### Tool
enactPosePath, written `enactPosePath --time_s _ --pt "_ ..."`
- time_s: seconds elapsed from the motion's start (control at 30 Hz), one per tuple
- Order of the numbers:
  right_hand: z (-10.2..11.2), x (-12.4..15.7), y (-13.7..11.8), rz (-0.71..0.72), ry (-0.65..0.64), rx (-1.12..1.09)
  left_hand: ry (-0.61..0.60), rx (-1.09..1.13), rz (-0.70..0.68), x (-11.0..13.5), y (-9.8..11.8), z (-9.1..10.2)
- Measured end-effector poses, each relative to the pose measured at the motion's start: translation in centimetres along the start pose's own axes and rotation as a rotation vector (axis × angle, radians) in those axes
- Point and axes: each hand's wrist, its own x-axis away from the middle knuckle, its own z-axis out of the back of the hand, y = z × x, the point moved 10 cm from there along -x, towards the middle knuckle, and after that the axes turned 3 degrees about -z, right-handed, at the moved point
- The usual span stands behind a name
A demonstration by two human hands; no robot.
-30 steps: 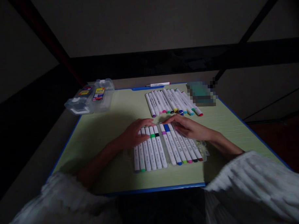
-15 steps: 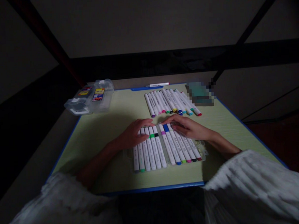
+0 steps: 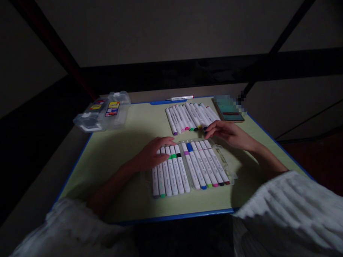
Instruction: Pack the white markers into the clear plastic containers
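My left hand (image 3: 152, 153) lies flat with fingers stretched over the far ends of a near row of white markers (image 3: 169, 173) with coloured caps. A second near row of markers (image 3: 205, 164) lies to the right in a clear plastic tray (image 3: 226, 160). My right hand (image 3: 229, 132) hovers over the near ends of the far row of markers (image 3: 185, 116), fingers bent down onto them. I cannot make out whether the fingers hold a marker.
A pale green table (image 3: 116, 156) with a blue rim carries everything. A clear plastic case (image 3: 103, 112) with stickers sits at the far left corner. A single marker (image 3: 180, 98) lies at the far edge. A dark phone-like object (image 3: 229, 109) lies far right.
My right hand has lifted off the right near row of markers and moved away and right, to the near ends of the far row. My left hand has stayed put.
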Motion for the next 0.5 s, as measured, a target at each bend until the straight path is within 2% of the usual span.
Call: enactPosePath --time_s 0.3,0.5 --pt "-0.50 0.12 0.31 -0.064 -0.054 0.078 -0.004 0.039 0.002 -0.06 0.17 0.05" --pt "-0.46 0.16 -0.22 -0.041 -0.036 0.129 0.020 0.052 0.004 -0.19 0.43 0.35"
